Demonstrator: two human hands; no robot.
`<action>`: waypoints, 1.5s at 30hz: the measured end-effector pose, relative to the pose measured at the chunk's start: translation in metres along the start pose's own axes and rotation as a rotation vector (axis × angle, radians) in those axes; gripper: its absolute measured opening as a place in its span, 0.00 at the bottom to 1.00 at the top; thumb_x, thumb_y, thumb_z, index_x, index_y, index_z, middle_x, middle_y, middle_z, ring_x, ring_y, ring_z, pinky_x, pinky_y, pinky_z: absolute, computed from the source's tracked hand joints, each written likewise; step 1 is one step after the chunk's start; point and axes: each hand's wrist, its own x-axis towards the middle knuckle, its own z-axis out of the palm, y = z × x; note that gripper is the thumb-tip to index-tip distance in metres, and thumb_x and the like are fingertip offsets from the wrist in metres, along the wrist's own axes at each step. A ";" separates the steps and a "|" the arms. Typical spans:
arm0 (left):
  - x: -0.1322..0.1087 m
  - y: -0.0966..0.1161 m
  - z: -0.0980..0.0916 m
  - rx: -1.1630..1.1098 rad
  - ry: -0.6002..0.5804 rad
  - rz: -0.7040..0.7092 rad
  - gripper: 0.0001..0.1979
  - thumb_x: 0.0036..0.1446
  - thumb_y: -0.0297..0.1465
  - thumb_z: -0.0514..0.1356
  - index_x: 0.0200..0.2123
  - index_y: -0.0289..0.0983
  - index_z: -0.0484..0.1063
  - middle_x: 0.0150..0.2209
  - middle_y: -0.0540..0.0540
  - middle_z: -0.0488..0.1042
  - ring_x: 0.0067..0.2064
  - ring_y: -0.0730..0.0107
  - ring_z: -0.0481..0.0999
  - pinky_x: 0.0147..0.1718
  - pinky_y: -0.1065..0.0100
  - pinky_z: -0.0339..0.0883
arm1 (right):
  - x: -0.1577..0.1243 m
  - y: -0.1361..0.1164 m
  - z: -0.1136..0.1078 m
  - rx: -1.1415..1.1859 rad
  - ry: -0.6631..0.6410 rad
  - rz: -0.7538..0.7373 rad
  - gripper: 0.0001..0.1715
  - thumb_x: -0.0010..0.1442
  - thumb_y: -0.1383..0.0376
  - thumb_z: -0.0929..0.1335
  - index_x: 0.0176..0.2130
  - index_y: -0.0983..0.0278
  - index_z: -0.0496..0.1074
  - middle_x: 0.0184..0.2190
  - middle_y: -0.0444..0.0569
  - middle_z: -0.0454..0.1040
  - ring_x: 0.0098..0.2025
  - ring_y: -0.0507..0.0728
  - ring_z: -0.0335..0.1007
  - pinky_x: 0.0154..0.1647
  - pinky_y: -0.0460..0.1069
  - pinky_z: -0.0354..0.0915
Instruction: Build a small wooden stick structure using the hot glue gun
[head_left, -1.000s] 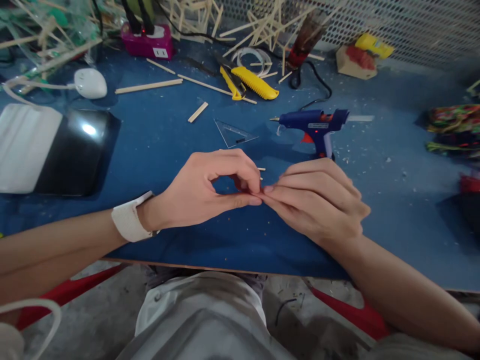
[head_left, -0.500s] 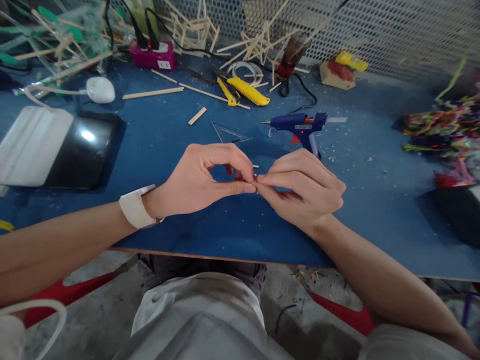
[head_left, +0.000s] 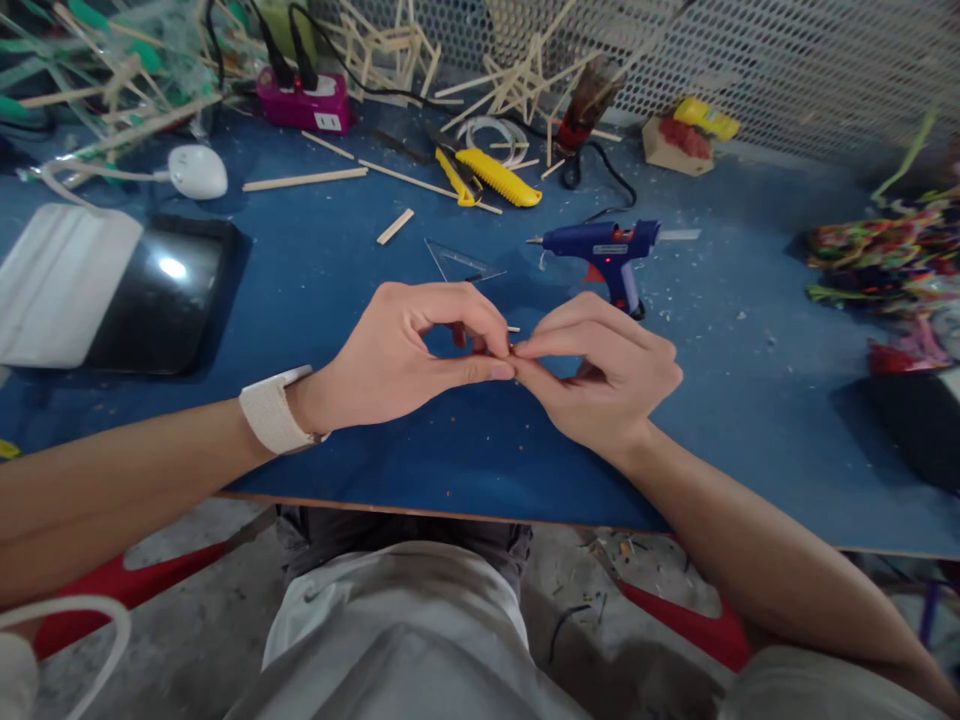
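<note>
At the bottom of the frame lies the person's lap in a pale grey garment (head_left: 405,630), with a red seat edge (head_left: 679,620) showing at either side. Just above it runs the near edge of the blue-topped worktable (head_left: 337,440).

Over the middle of the table the two hands meet. The left hand (head_left: 405,355), with a white fabric wristband (head_left: 271,410) behind it, comes in from the left. Its thumb and forefinger are pinched narrow on a thin pale wooden sliver (head_left: 514,329), of which only a short stub shows behind the fingertips. The right hand (head_left: 604,375) comes in from the lower right, thumb and forefinger also closed tight, its tips touching the left ones at the centre of the frame. Whether it grips the sliver itself cannot be told.

Just beyond the hands lies a clear plastic triangle ruler (head_left: 459,264), and to its right stands a blue hot-glue gun (head_left: 604,245), nozzle pointing left. A short flat wooden stick (head_left: 395,226) lies left of the ruler. At the left edge is a black tablet with a white cover (head_left: 161,295).

Farther back are a yellow utility knife (head_left: 501,177), a white oval device (head_left: 196,171) and a pink power strip (head_left: 302,100). Loose wooden sticks (head_left: 517,75) are piled against a white perforated mesh wall (head_left: 787,60) along the top
</note>
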 end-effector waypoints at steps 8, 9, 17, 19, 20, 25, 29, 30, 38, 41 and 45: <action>0.001 0.004 0.001 0.072 -0.016 0.043 0.09 0.69 0.39 0.76 0.42 0.42 0.84 0.42 0.47 0.87 0.44 0.66 0.86 0.47 0.62 0.80 | 0.000 0.008 0.000 -0.015 0.048 -0.089 0.09 0.69 0.56 0.81 0.36 0.54 0.86 0.28 0.43 0.83 0.28 0.55 0.77 0.30 0.53 0.76; 0.001 0.005 0.000 0.096 -0.028 0.059 0.09 0.70 0.40 0.75 0.42 0.42 0.84 0.43 0.47 0.87 0.45 0.65 0.86 0.47 0.61 0.80 | 0.000 0.009 0.000 -0.027 0.056 -0.119 0.08 0.68 0.56 0.82 0.37 0.54 0.86 0.29 0.42 0.84 0.28 0.55 0.77 0.30 0.53 0.76; 0.022 -0.031 -0.044 0.684 0.069 0.139 0.10 0.76 0.42 0.67 0.41 0.43 0.79 0.40 0.47 0.79 0.45 0.62 0.75 0.52 0.56 0.73 | 0.011 0.021 -0.014 -0.144 0.077 0.020 0.10 0.76 0.64 0.74 0.47 0.51 0.89 0.42 0.46 0.91 0.41 0.62 0.89 0.44 0.59 0.86; 0.026 -0.049 -0.055 0.725 0.055 0.103 0.10 0.77 0.42 0.65 0.44 0.43 0.78 0.43 0.48 0.78 0.45 0.63 0.72 0.55 0.56 0.72 | 0.012 0.027 -0.017 -0.174 0.074 0.068 0.16 0.79 0.65 0.69 0.47 0.52 0.89 0.44 0.48 0.91 0.45 0.63 0.91 0.47 0.62 0.87; 0.027 -0.056 -0.059 0.723 0.055 0.073 0.09 0.79 0.40 0.62 0.48 0.43 0.78 0.47 0.48 0.78 0.45 0.65 0.71 0.57 0.57 0.71 | 0.012 0.031 -0.017 -0.186 0.077 0.074 0.18 0.80 0.65 0.68 0.46 0.52 0.89 0.44 0.48 0.92 0.45 0.64 0.91 0.48 0.64 0.88; 0.026 -0.067 -0.059 0.719 -0.039 0.012 0.05 0.76 0.35 0.63 0.50 0.42 0.77 0.48 0.47 0.79 0.49 0.62 0.73 0.59 0.54 0.70 | 0.008 0.036 -0.014 -0.141 0.001 0.027 0.10 0.78 0.59 0.72 0.52 0.51 0.86 0.46 0.47 0.92 0.51 0.66 0.92 0.61 0.68 0.86; 0.023 -0.051 -0.045 0.706 -0.064 0.125 0.06 0.76 0.34 0.62 0.51 0.42 0.79 0.48 0.46 0.81 0.49 0.59 0.78 0.58 0.50 0.72 | 0.010 0.026 -0.018 0.101 -0.028 0.111 0.22 0.81 0.56 0.68 0.70 0.44 0.74 0.64 0.49 0.87 0.64 0.65 0.88 0.66 0.63 0.84; 0.022 -0.046 -0.040 0.691 -0.071 0.149 0.07 0.77 0.34 0.61 0.52 0.42 0.79 0.48 0.46 0.82 0.49 0.60 0.79 0.57 0.51 0.73 | 0.012 0.024 -0.021 0.194 -0.045 0.165 0.24 0.82 0.54 0.65 0.73 0.42 0.71 0.68 0.49 0.84 0.68 0.64 0.85 0.68 0.62 0.83; 0.018 -0.030 -0.021 0.524 -0.131 0.130 0.09 0.75 0.30 0.65 0.55 0.39 0.82 0.52 0.41 0.87 0.55 0.55 0.85 0.60 0.52 0.76 | 0.021 0.016 -0.038 0.518 -0.234 0.370 0.41 0.82 0.40 0.45 0.81 0.43 0.56 0.81 0.51 0.70 0.82 0.63 0.68 0.79 0.68 0.71; 0.018 -0.023 -0.014 0.322 -0.099 0.098 0.14 0.73 0.35 0.69 0.58 0.38 0.83 0.54 0.41 0.88 0.51 0.62 0.87 0.53 0.62 0.79 | 0.020 0.013 -0.034 0.459 -0.251 0.338 0.46 0.79 0.34 0.44 0.83 0.43 0.50 0.82 0.54 0.67 0.82 0.65 0.68 0.74 0.70 0.75; 0.016 -0.010 0.000 0.102 -0.036 0.045 0.15 0.71 0.43 0.73 0.52 0.38 0.86 0.47 0.43 0.89 0.42 0.68 0.86 0.39 0.69 0.77 | 0.018 0.011 -0.028 0.491 -0.314 0.277 0.47 0.78 0.32 0.45 0.84 0.42 0.47 0.83 0.54 0.66 0.81 0.65 0.69 0.69 0.68 0.80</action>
